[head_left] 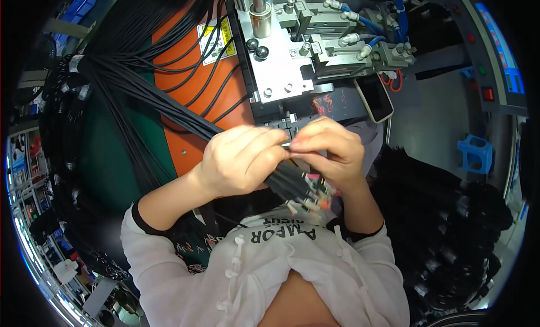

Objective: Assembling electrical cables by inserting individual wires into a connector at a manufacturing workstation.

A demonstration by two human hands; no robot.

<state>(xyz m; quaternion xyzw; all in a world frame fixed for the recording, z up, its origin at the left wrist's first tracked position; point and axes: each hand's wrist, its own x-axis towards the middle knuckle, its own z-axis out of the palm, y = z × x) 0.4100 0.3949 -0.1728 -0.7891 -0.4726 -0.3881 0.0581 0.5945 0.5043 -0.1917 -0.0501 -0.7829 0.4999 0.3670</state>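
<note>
A bundle of black cables (169, 104) runs from the upper left to beneath my left hand (242, 161), whose fingers are curled closed over it. Past that hand the bundle comes out toward my body, and its stripped ends (315, 197) show short coloured wires and pale tips. My right hand (334, 149) is closed in a pinch, its fingertips meeting those of my left hand. A small pale piece shows between them, mostly hidden, too small to name. Just beyond my hands stands the machine's metal plate (281, 68), with a small black fixture (289, 119) at its near side.
Pneumatic cylinders (349, 40) with blue hoses sit behind the plate. To their right lie a phone (376, 99) and red-handled scissors (392, 79). A control box (489, 57) stands far right, above a blue stool (475, 153). Black cable heaps (444, 214) lie at the right.
</note>
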